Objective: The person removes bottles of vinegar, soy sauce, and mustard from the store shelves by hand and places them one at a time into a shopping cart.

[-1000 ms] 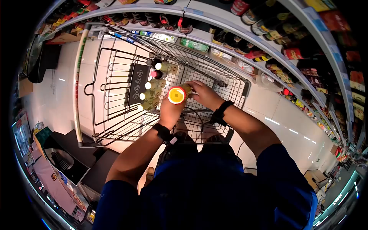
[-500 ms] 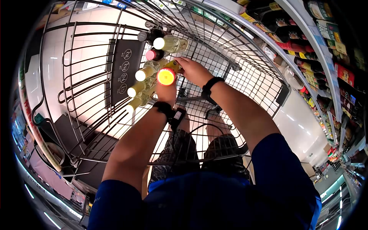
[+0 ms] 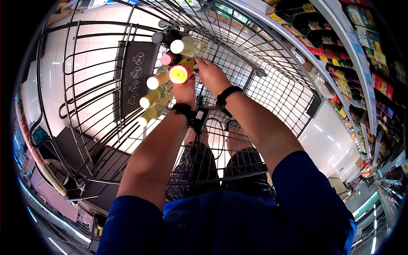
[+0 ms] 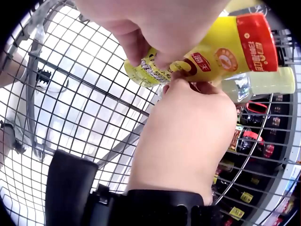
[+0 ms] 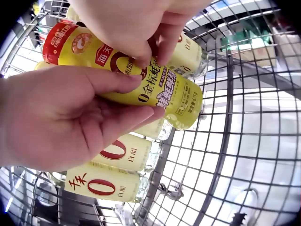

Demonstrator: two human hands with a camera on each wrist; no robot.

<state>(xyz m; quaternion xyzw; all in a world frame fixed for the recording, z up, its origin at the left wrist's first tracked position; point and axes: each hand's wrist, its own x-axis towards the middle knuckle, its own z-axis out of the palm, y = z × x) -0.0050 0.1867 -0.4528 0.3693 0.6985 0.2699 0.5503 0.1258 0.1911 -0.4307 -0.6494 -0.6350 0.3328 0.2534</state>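
1. Head view: the left hand (image 3: pixel 185 90) holds the yellow bottle (image 3: pixel 179 73), whose red-rimmed cap faces up at the camera. The bottle is over the cart (image 3: pixel 272 98), just beside the other bottles. The right hand (image 3: pixel 212 76) is on its far side, fingertips near the bottle's body. Four pale bottles (image 3: pixel 156 80), a dark bottle (image 3: pixel 172 37) and a pink-capped bottle (image 3: pixel 168 58) stand close together in the cart, beside a black panel (image 3: pixel 138 78). A black band (image 3: pixel 228 98) circles the right wrist. Packed shelves (image 3: pixel 359 55) run along the right.

2. Left wrist view: the yellow bottle slants across the top, red neck to the right. The left hand comes in from above, fingers and thumb closed about its lower part. The right hand reaches up from below, fingers bent, tips at the label (image 4: pixel 200 66). A pale bottle shows behind.

3. Right wrist view: the left hand's thumb lies over the yellow bottle, with fingers beneath: a firm hold. The right hand's fingertips are close together on the label; I cannot tell whether they pinch it. Pale bottles with a red 0 lie side by side below.
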